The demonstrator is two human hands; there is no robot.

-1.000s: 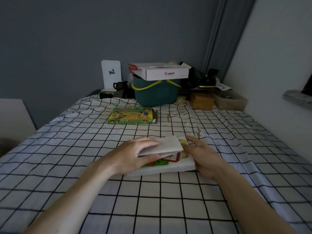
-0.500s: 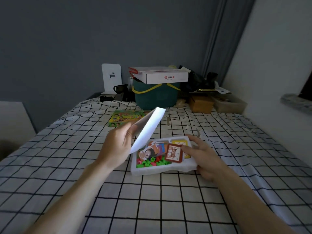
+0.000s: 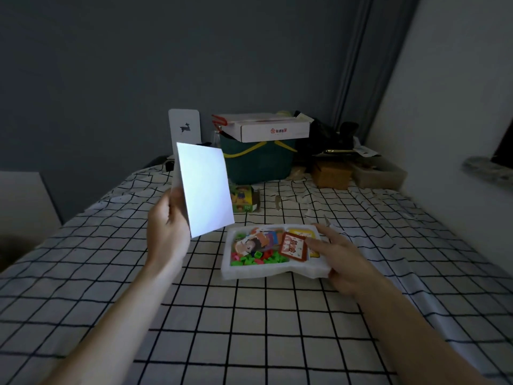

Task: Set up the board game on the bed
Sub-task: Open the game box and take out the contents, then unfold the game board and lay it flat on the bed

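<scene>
Left hand [image 3: 166,226] grips a folded white board [image 3: 204,190] by its lower left edge and holds it upright in the air, above the bed [image 3: 249,315] and left of the tray. The blank white face of the board is toward the camera. White moulded tray [image 3: 273,270] lies flat on the black-and-white checked bed cover, just right of centre. In the tray: green and pink plastic pieces [image 3: 256,258] in the near-left compartment, illustrated cards [image 3: 261,240] behind them, and a red-brown card deck [image 3: 293,246] toward the right. Right hand [image 3: 344,259] rests at the tray's right end, fingers loosely extended over the rim beside the red-brown deck, thumb along the near edge; whether it grips the tray cannot be told. A colourful game box [image 3: 244,200] lies farther back on the bed, partly hidden behind the held board. At the bed's far end stand a dark green bin [image 3: 258,165] with a white carton [image 3: 266,129] on top.
</scene>
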